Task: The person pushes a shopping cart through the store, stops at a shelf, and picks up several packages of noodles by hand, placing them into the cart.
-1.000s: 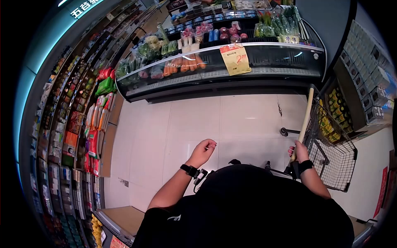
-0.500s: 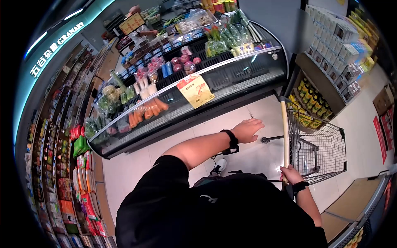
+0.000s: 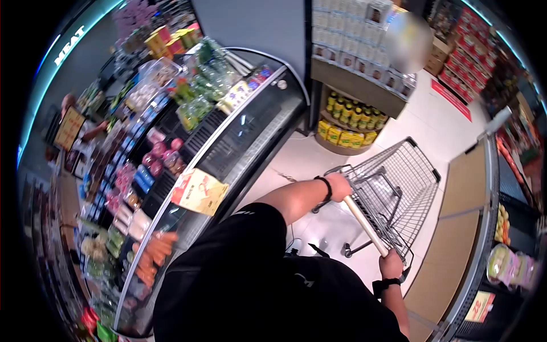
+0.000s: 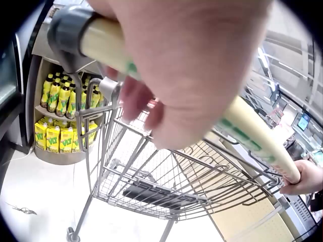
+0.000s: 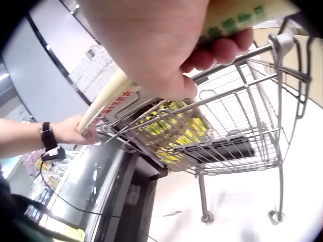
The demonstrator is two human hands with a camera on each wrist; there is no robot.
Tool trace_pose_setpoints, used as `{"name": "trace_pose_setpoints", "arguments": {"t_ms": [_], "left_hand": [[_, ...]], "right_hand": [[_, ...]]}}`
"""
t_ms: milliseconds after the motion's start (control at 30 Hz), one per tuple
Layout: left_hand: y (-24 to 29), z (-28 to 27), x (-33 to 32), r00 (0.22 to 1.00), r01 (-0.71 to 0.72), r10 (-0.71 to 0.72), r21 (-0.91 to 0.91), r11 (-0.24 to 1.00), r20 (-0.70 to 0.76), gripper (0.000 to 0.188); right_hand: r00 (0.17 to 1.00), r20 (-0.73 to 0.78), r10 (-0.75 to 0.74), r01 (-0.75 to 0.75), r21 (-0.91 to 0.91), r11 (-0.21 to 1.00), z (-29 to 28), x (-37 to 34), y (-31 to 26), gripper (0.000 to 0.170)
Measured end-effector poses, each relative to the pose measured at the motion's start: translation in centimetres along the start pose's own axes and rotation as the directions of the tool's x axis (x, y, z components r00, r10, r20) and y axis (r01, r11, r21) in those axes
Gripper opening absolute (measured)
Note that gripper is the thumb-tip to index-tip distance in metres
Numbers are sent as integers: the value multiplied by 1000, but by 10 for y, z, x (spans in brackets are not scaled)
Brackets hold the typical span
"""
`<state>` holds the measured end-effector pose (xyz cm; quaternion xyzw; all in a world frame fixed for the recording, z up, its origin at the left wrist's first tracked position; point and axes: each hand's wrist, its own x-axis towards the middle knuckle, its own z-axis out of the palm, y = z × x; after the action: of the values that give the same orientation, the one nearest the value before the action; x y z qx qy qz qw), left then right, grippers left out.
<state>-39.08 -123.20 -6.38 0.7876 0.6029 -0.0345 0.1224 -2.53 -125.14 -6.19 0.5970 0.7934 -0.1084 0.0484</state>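
Note:
A wire shopping cart (image 3: pixel 399 188) stands in front of the person, its cream handle (image 3: pixel 364 223) slanting across the head view. The left hand (image 3: pixel 339 187) grips the handle's far end, beside the dark corner piece. At the near end the right hand (image 3: pixel 391 264) holds the same bar. In the left wrist view the left hand (image 4: pixel 176 60) has its fingers curled round the bar, with the right hand (image 4: pixel 306 177) at the other end. Fingers of the right hand (image 5: pixel 156 45) wrap the handle in the right wrist view. The basket shows no goods inside.
A chilled produce case (image 3: pixel 250 131) runs along the left. Beyond the cart, a rounded shelf (image 3: pixel 342 149) holds yellow bottles and cartons under stacked boxes. Cardboard-coloured panels (image 3: pixel 456 228) line the right side. Pale floor tiles (image 3: pixel 273 165) lie between.
The left hand has reached across and now grips the handle's far end. The head view has turned right, so the produce case sits further left and the cart nearer the middle.

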Motion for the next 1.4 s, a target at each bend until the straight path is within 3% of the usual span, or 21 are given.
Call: {"name": "trace_pose_setpoints", "arguments": {"t_ms": [33, 100, 300, 567, 667, 767, 1033, 1400], "left_hand": [[6, -12, -11, 996, -42, 44, -28, 999, 74, 17], [6, -3, -21, 985, -175, 174, -74, 982, -21, 16], [65, 11, -61, 982, 0, 0, 0, 1000, 187, 19], [164, 39, -144, 974, 15, -30, 68, 998, 225, 25], [189, 52, -180, 973, -85, 54, 130, 988, 225, 26], [207, 61, -217, 962, -44, 23, 69, 997, 271, 28], [236, 71, -265, 928, -235, 187, 120, 964, 321, 33], [305, 95, -317, 818, -527, 444, 169, 833, 366, 30]], "right_hand": [[1000, -9, 8, -8, -18, 1000, 2, -7, 5, 15], [1000, 3, 10, -10, -42, 999, 10, -20, 16, 15], [983, 166, 80, -72, -52, 996, 5, -86, 29, 25], [994, 113, -6, 15, -75, 997, 22, -182, 82, 23], [989, 145, -17, 25, -53, 998, 38, -225, 93, 22], [985, 174, 5, 6, -60, 998, 41, -275, 87, 21], [974, 119, 192, -194, 2, 981, 69, -399, 57, 20], [849, 144, 509, -521, 55, 852, 119, -579, 14, 19]]}}
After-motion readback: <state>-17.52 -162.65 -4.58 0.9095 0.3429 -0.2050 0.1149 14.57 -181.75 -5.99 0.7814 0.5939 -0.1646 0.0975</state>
